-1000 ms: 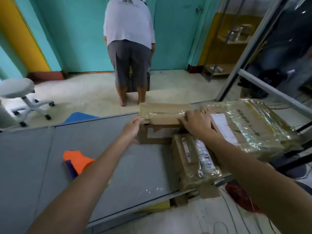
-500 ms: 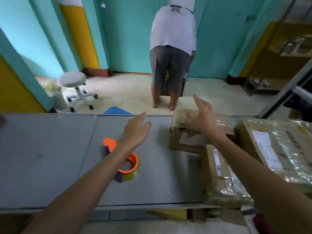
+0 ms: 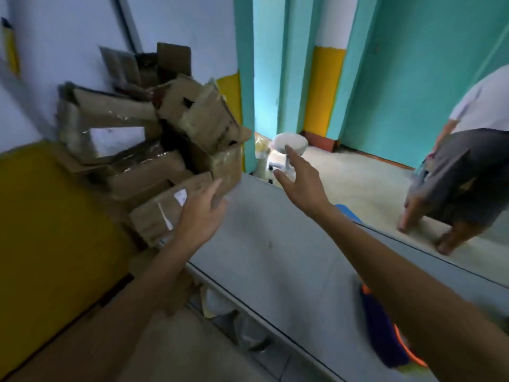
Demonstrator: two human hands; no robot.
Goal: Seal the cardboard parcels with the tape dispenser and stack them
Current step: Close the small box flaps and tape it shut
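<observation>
A heap of worn cardboard parcels (image 3: 143,128) leans against the wall at the left end of the grey table (image 3: 275,249). My left hand (image 3: 202,213) reaches out with straight fingers, right at the nearest parcel (image 3: 162,213), which bears a small white label. My right hand (image 3: 301,180) hovers open above the table, to the right of the heap, holding nothing. The orange and purple tape dispenser (image 3: 385,334) lies on the table at the lower right, partly hidden by my right forearm.
Another person (image 3: 462,172) bends over on the floor beyond the table at the right. A white stool (image 3: 289,146) stands past the table's far end. Teal and yellow walls enclose the room. A yellow surface (image 3: 49,230) fills the lower left.
The view has swung left from the sealed parcels to the heap against the wall. Both hands let go of the taped box and now reach toward the heap, open.
</observation>
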